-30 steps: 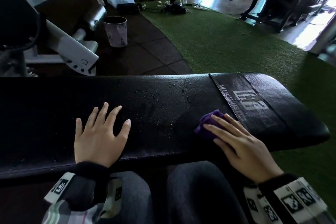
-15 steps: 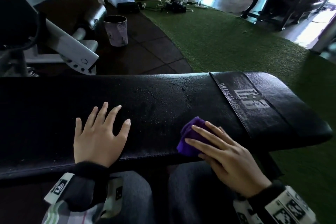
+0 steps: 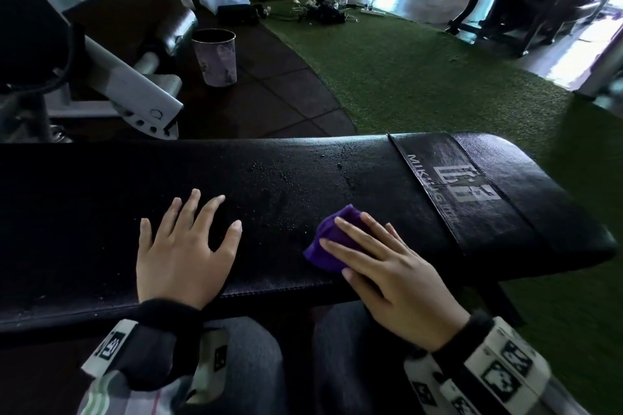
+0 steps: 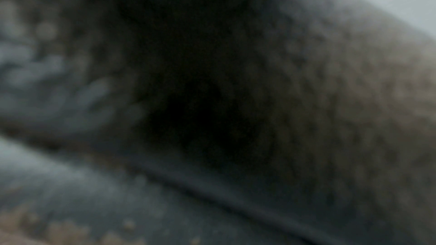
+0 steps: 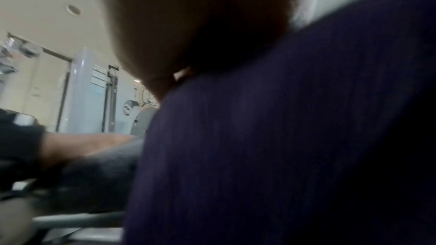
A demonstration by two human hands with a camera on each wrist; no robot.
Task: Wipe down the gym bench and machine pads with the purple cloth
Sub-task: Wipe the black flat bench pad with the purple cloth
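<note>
1. Change: over the last second the right hand (image 3: 387, 274) has slid the purple cloth (image 3: 332, 241) leftward along the bench (image 3: 101, 212), away from the printed logo band (image 3: 465, 192) and toward the middle of the pad. A second ago the cloth lay right at the band's edge; now bare black pad shows between them.
2. The left hand (image 3: 183, 254) has not shifted: fingers spread and straight, palm flat on the pad, holding nothing. Probably bracing.
3. Meaning for the task: a wiping stroke is under way on the bench top. Fine droplets (image 3: 286, 178) show on the pad beyond and between the hands, so that stretch looks unwiped. Machine pads not yet touched, as far as I can judge.
4. Right hand state: fingers extended and laid flat over the cloth, pressing it onto the pad, not curled round it. The thumb side is hidden under the hand in the head view.
5. Cloth position: bunched under the right fingers, sticking out past the fingertips, on the near half of the pad, close to the front edge. It lies well right of the left hand, with wet pad between.
6. Wrist views: the left is dark and blurred, nothing readable. The right shows dark purple fabric (image 5: 283, 146) filling most of the frame, likely the cloth pressed close.
</note>
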